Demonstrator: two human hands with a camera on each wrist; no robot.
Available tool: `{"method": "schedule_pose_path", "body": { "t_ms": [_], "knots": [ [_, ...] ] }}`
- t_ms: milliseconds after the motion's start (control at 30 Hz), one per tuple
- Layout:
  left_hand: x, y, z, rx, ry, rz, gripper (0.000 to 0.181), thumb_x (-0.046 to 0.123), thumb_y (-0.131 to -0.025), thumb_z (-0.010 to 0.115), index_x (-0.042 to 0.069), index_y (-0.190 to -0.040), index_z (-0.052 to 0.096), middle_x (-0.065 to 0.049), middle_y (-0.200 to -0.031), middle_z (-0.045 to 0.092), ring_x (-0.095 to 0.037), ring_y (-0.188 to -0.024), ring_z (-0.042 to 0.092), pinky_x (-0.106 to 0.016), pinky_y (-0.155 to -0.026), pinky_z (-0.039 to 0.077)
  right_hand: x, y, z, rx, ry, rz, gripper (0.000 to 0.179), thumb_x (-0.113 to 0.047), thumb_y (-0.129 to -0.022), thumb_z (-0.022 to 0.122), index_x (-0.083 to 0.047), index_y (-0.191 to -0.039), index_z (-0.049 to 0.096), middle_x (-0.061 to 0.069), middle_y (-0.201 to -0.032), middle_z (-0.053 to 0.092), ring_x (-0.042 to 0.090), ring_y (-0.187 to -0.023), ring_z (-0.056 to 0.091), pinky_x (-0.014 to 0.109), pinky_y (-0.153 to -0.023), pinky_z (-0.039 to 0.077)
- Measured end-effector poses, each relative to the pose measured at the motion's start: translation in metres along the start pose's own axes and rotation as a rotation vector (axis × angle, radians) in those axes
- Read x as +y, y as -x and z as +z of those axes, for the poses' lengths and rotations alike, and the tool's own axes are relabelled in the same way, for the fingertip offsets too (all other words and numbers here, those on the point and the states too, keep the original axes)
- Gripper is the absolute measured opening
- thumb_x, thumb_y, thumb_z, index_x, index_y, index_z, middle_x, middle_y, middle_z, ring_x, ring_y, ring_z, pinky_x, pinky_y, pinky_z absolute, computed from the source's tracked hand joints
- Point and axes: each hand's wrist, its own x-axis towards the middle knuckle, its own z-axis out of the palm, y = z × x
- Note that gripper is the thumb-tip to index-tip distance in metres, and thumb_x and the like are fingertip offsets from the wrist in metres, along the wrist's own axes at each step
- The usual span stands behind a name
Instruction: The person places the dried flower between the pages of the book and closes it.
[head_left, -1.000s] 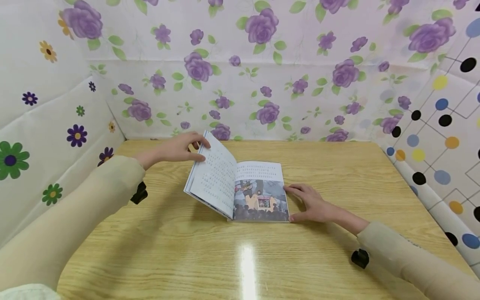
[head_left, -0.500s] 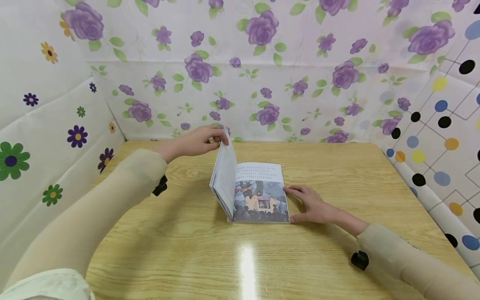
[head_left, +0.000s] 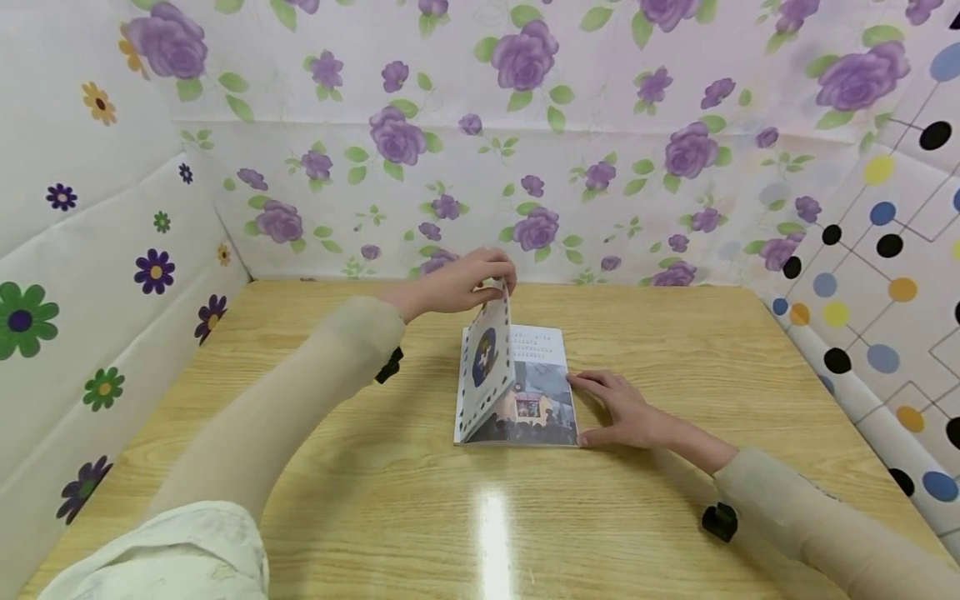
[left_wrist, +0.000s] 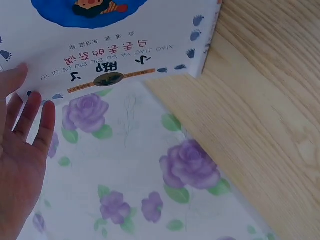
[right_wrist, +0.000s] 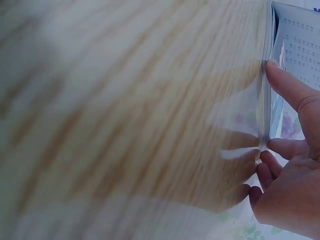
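A picture book [head_left: 525, 404] lies on the wooden table, its left-hand part raised and leaning over to the right above the illustrated page. My left hand [head_left: 468, 282] pinches the top edge of the raised front cover [head_left: 483, 362], which has a blue round picture and small footprints along its border. In the left wrist view, the left hand [left_wrist: 25, 145] has its thumb and fingers at the cover [left_wrist: 115, 45], which bears printed title characters. My right hand [head_left: 626, 412] rests on the table, thumb and fingertips touching the book's right edge; the right wrist view shows the thumb [right_wrist: 290, 87] against the page edges.
The wooden table [head_left: 360, 517] reaches to a flowered cloth [head_left: 525, 167] hung behind. A cloth with flowers [head_left: 97, 275] stands at the left, and a dotted cloth [head_left: 885, 308] at the right. Each wrist carries a small black device [head_left: 720, 521].
My left hand has moved right, swinging the raised part of the book past upright so that its cover now shows. The right hand has stayed at the book's right edge.
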Motion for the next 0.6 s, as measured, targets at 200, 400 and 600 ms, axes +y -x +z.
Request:
{"method": "schedule_pose_path", "body": {
  "t_ms": [200, 400, 600],
  "knots": [
    [0.005, -0.023, 0.017, -0.07, 0.024, -0.008, 0.016, 0.011, -0.099, 0.059, 0.011, -0.115, 0.062, -0.008, -0.12, 0.059, -0.023, -0.11, 0.053, -0.034, -0.089, 0.053, 0.002, 0.0, 0.002, 0.022, 0.007, -0.028, 0.09, -0.036, -0.08, 0.081, -0.003, -0.151, 0.038, 0.025, -0.15, 0.038, 0.044, -0.135, 0.035, 0.066, -0.106, 0.028],
    [0.007, -0.043, 0.042, -0.122, 0.055, -0.004, 0.024, 0.013, -0.096, 0.063, 0.013, -0.12, 0.064, -0.005, -0.123, 0.058, -0.022, -0.115, 0.05, -0.033, -0.098, 0.051, 0.006, 0.002, 0.005, 0.055, 0.041, -0.059, 0.086, -0.037, -0.081, 0.08, -0.003, -0.15, 0.04, 0.023, -0.149, 0.041, 0.041, -0.132, 0.038, 0.062, -0.105, 0.029],
    [0.008, -0.053, 0.069, -0.15, 0.015, -0.029, 0.024, 0.019, -0.096, 0.066, 0.016, -0.119, 0.067, -0.003, -0.125, 0.058, -0.02, -0.116, 0.05, -0.03, -0.103, 0.047, 0.007, 0.003, 0.006, 0.047, 0.03, -0.045, 0.084, -0.038, -0.083, 0.079, -0.002, -0.148, 0.042, 0.021, -0.15, 0.04, 0.041, -0.133, 0.036, 0.062, -0.105, 0.029]
  ]
}}
